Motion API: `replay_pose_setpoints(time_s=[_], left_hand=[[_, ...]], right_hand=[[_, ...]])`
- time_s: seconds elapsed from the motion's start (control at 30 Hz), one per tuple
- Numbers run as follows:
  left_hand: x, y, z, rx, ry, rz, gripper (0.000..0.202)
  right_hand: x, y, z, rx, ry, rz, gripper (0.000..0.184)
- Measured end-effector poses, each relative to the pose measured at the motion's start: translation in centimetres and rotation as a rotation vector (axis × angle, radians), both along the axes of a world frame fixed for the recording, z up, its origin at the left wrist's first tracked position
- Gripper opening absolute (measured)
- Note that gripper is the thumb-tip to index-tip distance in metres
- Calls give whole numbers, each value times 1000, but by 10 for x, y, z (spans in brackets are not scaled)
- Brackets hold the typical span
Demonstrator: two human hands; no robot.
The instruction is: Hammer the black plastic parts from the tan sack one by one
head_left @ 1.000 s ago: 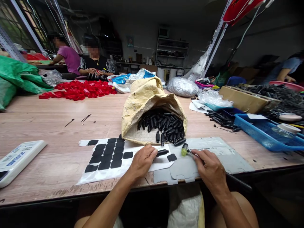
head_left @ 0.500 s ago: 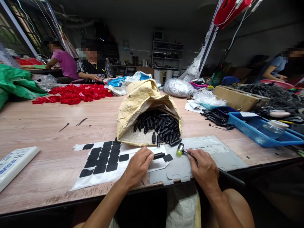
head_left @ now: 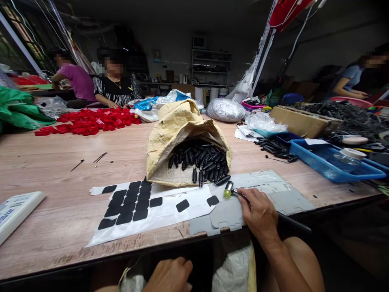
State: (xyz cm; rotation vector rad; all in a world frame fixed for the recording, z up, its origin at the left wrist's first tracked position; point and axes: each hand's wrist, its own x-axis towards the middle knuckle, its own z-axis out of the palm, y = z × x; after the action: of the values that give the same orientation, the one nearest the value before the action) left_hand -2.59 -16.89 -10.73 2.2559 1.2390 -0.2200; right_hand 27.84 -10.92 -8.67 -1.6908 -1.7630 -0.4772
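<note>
My right hand (head_left: 259, 213) rests on the grey sheet (head_left: 273, 194) near the table's front edge, closed round the handle of a small mallet (head_left: 228, 190) with a yellow-green face. My left hand (head_left: 170, 275) is below the table edge, over a white bag (head_left: 234, 267) between my knees; its fingers are curled and I cannot see what they hold. On the table lies a white backing sheet (head_left: 170, 215) carrying several black rubber pads (head_left: 130, 200). Behind it an open tan sack (head_left: 182, 134) spills several black plastic parts (head_left: 200, 160).
Red parts (head_left: 88, 119) are heaped at the back left, where two people sit. A blue tray (head_left: 331, 166), a cardboard box (head_left: 304, 119) and a heap of black rods (head_left: 352, 115) fill the right side, with another person behind. A white device (head_left: 15, 211) lies at the left.
My left hand left the table with the black part it held and dropped below the front edge. A single black pad now shows where that hand was. The right hand stayed put.
</note>
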Motion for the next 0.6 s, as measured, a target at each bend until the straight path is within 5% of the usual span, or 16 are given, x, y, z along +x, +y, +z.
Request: replay_pose_setpoints(time_s=[0.1, 0.17, 0.23, 0.3, 0.4, 0.5, 0.6], left_hand=[[6, 21, 53, -16, -322, -87, 17], [13, 51, 86, 147, -475, 10, 15], [20, 91, 105, 390, -488, 89, 19], [26, 134, 107, 564, -387, 130, 26], [33, 184, 93, 628, -258, 33, 41], [37, 206, 83, 608, -270, -40, 43], [35, 207, 87, 611, -291, -46, 29]], right_hand=[[0, 0, 0, 7, -4, -6, 20], [-1, 0, 0, 12, -1, -4, 20], [-1, 0, 0, 11, 4, -2, 20], [-1, 0, 1, 10, 5, -6, 20], [-1, 0, 0, 10, -4, -8, 20], [0, 1, 0, 12, -13, -5, 21], [0, 2, -1, 18, -13, -8, 22]])
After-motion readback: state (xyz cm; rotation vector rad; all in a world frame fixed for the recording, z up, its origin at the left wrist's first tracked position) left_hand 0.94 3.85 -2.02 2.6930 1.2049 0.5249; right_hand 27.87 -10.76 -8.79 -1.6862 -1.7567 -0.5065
